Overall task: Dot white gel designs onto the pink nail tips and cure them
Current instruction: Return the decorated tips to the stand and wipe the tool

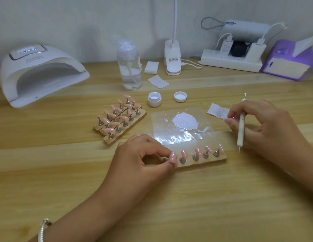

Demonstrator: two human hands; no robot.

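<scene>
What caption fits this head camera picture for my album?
Left hand pinches a dotted pink nail tip on its wooden strip; right hand holds the dotting pen.

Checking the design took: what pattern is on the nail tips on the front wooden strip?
The nail tips are pink with white dots; head view shows it.

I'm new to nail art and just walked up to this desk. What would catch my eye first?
The splash of white gel on the clear sheet mid-table stands out most. Just in front of it, a wooden strip carries five pink nail tips with white dots, its left end pinched by the left hand, while the right hand holds a dotting pen. A big white nail lamp sits far left.
</scene>
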